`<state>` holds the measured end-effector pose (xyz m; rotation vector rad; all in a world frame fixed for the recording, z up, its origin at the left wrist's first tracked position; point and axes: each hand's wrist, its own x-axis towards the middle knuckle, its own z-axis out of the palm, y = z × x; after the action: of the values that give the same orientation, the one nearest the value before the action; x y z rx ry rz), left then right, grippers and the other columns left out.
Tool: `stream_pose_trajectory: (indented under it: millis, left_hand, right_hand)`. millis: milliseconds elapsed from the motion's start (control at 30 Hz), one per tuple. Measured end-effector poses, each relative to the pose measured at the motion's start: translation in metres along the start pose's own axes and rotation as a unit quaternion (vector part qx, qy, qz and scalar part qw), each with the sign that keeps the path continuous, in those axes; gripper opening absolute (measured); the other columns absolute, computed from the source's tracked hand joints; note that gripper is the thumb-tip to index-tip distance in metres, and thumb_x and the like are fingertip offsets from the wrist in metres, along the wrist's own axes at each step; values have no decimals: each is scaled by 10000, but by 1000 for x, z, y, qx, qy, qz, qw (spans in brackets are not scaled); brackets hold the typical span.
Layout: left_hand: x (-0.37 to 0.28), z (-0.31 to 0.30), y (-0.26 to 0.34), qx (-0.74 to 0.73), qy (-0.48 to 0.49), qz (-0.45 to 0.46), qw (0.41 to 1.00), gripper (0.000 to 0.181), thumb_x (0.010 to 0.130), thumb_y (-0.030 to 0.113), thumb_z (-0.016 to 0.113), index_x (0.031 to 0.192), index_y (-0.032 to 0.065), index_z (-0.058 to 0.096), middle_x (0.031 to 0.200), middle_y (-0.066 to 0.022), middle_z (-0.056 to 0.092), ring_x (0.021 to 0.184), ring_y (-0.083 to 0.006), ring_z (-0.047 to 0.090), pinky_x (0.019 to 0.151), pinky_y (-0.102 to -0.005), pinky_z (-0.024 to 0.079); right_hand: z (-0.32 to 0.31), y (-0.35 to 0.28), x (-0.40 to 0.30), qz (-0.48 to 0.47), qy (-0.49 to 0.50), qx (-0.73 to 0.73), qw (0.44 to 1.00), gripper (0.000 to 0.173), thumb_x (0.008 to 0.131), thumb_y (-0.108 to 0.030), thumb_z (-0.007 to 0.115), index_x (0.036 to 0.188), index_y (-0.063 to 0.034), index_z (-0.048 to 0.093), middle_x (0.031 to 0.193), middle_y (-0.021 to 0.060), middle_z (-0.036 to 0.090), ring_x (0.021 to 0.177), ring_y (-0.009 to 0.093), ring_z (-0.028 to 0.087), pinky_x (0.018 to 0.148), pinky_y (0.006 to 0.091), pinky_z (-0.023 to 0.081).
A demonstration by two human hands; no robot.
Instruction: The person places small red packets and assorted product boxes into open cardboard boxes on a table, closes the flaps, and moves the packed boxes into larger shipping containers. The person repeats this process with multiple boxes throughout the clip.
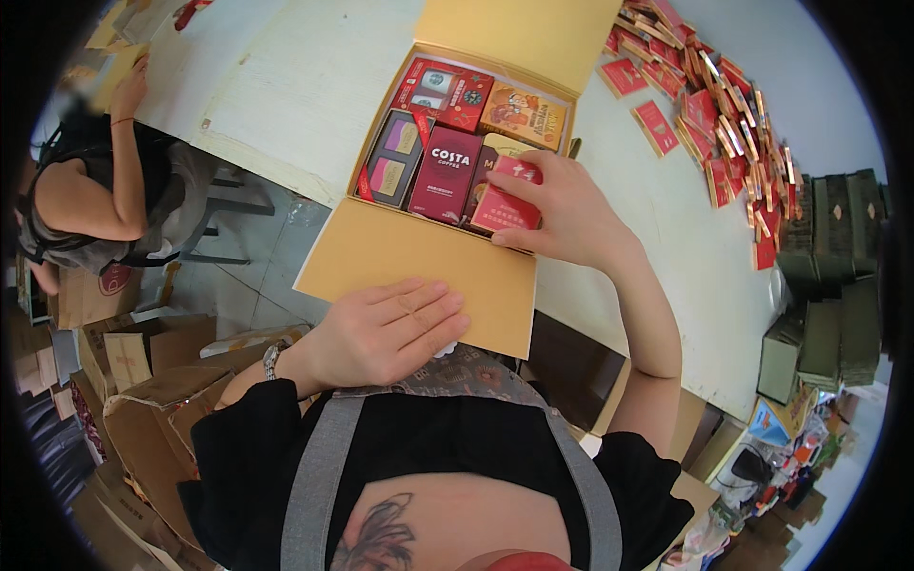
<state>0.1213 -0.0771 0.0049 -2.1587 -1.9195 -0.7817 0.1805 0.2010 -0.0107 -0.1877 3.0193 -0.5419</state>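
An open yellow gift box (355, 168) lies before me at the table's edge, packed with smaller boxes. Thumb and fingers of my right hand (571, 207) grip a pink-red packet (510, 203) at its near right corner, partly over a brown-and-cream box (508, 145). Beside that stands a maroon Costa coffee box (446, 175). A grey box with red ribbon (394, 157) fills the left side. Along the far side sit a red box with a windowed front (443, 89) and an orange illustrated box (525, 114). My left hand (400, 325) lies flat on the yellow front flap (421, 257), holding nothing.
Red packets (707, 107) are heaped on the white table (300, 93) at right. Dark green boxes (821, 250) are stacked beyond them. Another person's arm (128, 164) reaches over the table at far left. Cardboard cartons (153, 400) crowd the floor at lower left.
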Motion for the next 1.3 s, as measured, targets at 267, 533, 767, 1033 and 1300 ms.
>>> stream_pose_trajectory:
  millis: [267, 533, 767, 1033, 1300]
  left_hand:
    - [5, 7, 1, -31, -6, 29, 999, 268, 762, 108, 639, 1017, 50, 696, 1056, -114, 690, 990, -251, 671, 871, -351, 547]
    - [6, 9, 6, -17, 5, 87, 996, 269, 768, 149, 633, 1015, 61, 695, 1058, -99, 688, 1007, -238, 661, 885, -354, 527]
    - [22, -6, -13, 216, 172, 77, 958, 477, 838, 377, 643, 1210, 85, 583, 1281, -157, 551, 1292, -297, 441, 1088, -564, 270]
    - [44, 45, -135, -272, 35, -472, 838, 1108, 702, 313, 825, 1482, -40, 121, 1484, -206, 319, 1370, -325, 316, 1101, -399, 305]
    - [45, 72, -96, -598, -49, -334, 727, 1121, 708, 118, 798, 1529, 93, 35, 1516, -129, 275, 1361, -222, 317, 1100, -358, 298]
  right_hand:
    - [20, 25, -31, -20, 67, -92, 993, 479, 741, -371, 749, 1189, -235, 653, 1293, 96, 549, 1192, 261, 484, 1054, 496, 267]
    - [-40, 107, 59, 186, 448, 694, 532, 709, 953, -548, 447, 1341, 45, 433, 1362, 123, 512, 1278, 241, 447, 1087, 373, 309]
    - [-26, 98, 13, 81, 100, 254, 959, 479, 980, -399, 450, 1218, -15, 609, 1305, 120, 561, 1176, 217, 525, 1039, 357, 368]
    - [37, 67, 7, 165, 380, 191, 890, 423, 882, -338, 622, 1187, -46, 636, 1227, 148, 600, 1185, 307, 484, 1009, 378, 383]
    - [35, 44, -81, 98, 508, 171, 838, 354, 823, -147, 640, 1158, -30, 644, 1180, 133, 586, 1073, 251, 541, 924, 334, 440]
